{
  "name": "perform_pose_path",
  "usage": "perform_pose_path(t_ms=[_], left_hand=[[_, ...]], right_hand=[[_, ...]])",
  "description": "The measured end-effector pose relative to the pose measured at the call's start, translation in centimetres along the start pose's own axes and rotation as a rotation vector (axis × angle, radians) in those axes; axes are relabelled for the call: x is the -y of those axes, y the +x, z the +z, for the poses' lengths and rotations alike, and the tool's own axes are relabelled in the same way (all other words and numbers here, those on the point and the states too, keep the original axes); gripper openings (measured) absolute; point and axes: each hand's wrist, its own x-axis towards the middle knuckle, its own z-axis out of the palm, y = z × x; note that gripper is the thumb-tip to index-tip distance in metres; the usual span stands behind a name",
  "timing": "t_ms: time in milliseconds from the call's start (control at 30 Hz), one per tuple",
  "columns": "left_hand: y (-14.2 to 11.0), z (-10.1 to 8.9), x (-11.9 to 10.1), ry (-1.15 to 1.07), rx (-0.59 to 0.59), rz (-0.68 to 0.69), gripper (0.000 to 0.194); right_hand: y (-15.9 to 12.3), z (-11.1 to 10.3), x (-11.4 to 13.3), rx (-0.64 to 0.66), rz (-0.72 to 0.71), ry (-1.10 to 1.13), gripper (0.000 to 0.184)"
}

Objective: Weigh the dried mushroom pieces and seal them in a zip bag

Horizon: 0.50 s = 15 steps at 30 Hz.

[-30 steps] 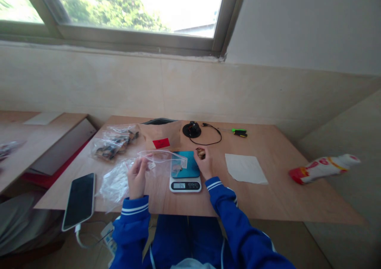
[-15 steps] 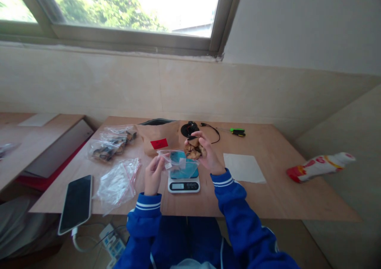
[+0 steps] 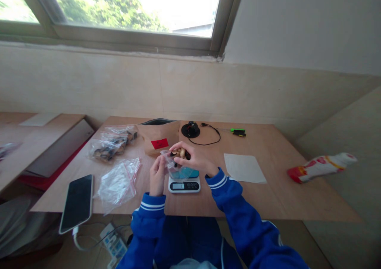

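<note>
My left hand [image 3: 157,173] pinches the edge of a clear plastic bag [image 3: 175,171], which hangs over the front of a small digital scale [image 3: 184,186]. With its fingers closed, my right hand [image 3: 195,158] grips brown dried mushrooms [image 3: 180,154] at the bag's mouth. How far they are inside the bag I cannot tell. Part of the scale's blue top [image 3: 192,173] shows under the bag and right hand. Just behind stands a brown paper bag [image 3: 151,138] with a red label [image 3: 160,143].
Filled clear bags [image 3: 111,144] and a pile of empty zip bags [image 3: 119,179] lie left. A tablet with a cable [image 3: 76,203] overhangs the front edge. White paper [image 3: 244,168], screwdrivers [image 3: 238,132], a black round device [image 3: 190,129] and a bottle [image 3: 321,167] are also around.
My right hand has moved left and slightly down, bringing the mushrooms from above the scale to the plastic bag's mouth. My left hand has shifted slightly right, still holding the bag.
</note>
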Motion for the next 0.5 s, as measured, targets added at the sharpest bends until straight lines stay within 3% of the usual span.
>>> perform_pose_path(t_ms=[167,333,500], left_hand=[[-0.2,0.0,0.2,-0.074,-0.024,-0.04,0.053],[-0.4,0.0,0.4,-0.065,-0.066,-0.097,0.055],[-0.6,-0.3,0.2,0.045,-0.003,-0.057,0.05]], right_hand=[[-0.4,0.2,-0.4,0.092,0.072,0.021,0.032],[-0.6,-0.4,-0.3,0.218,0.247,0.023,0.035],[-0.7,-1.5,0.6,0.346,0.406,-0.043,0.035]])
